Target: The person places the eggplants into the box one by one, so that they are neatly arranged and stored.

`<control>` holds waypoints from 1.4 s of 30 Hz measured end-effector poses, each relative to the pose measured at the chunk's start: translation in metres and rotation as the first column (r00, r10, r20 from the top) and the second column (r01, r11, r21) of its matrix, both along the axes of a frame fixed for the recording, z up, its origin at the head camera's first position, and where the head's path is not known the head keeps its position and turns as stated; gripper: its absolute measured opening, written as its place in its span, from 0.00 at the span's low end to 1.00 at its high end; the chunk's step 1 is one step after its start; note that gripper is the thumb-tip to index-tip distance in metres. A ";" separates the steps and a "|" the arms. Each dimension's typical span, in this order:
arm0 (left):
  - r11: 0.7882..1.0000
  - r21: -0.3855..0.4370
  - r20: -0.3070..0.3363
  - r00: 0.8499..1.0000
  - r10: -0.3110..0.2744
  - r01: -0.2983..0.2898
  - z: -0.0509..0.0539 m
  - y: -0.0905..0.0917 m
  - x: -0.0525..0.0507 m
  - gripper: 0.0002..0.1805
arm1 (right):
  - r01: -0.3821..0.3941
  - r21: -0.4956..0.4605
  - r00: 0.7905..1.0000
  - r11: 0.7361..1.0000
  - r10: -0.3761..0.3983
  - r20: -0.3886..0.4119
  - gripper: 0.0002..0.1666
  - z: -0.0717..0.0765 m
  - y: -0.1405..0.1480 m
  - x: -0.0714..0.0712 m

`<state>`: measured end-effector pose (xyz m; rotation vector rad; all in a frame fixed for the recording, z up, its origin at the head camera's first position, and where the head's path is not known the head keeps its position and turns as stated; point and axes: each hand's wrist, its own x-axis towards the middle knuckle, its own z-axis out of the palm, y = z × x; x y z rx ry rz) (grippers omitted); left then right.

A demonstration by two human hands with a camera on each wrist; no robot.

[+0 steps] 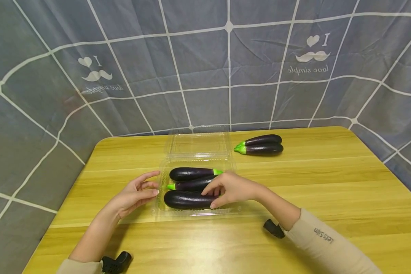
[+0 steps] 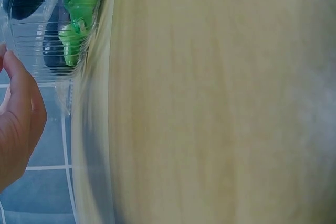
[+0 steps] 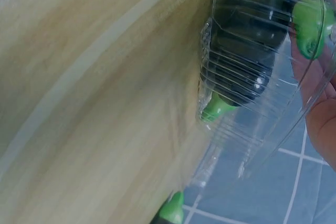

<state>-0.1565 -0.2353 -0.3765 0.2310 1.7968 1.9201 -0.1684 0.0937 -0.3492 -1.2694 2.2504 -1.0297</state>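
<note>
An open clear plastic container [image 1: 198, 214] holds three dark purple eggplants lying side by side. My right hand [image 1: 231, 187] reaches in from the right and holds the front eggplant [image 1: 185, 200] near its stem end, thumb on the near side and fingers on the far side. That hand partly covers the middle eggplant [image 1: 191, 185], whose green cap points left. The back eggplant [image 1: 191, 174] has its cap toward the right. My left hand [image 1: 133, 196] is at the container's left side, fingers loosely bent, fingertips at the rim; whether they touch is unclear.
The container's lid [image 1: 198, 142] lies folded back behind it. Two more eggplants [image 1: 263, 149] lie together at the back right of the wooden table [image 1: 328, 182]. A grey checked curtain [image 1: 205, 68] hangs behind the table.
</note>
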 end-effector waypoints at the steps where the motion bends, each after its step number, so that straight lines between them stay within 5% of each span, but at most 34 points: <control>1: 1.000 -0.002 0.001 1.000 0.000 0.000 0.000 0.000 0.000 0.36 | 0.002 0.001 1.000 1.000 -0.002 0.002 0.19 0.000 0.000 0.000; 42: 1.000 0.013 -0.016 1.000 -0.021 0.021 -0.001 -0.001 0.000 0.34 | 0.066 -0.089 0.994 0.994 -0.057 0.095 0.20 0.001 0.014 -0.001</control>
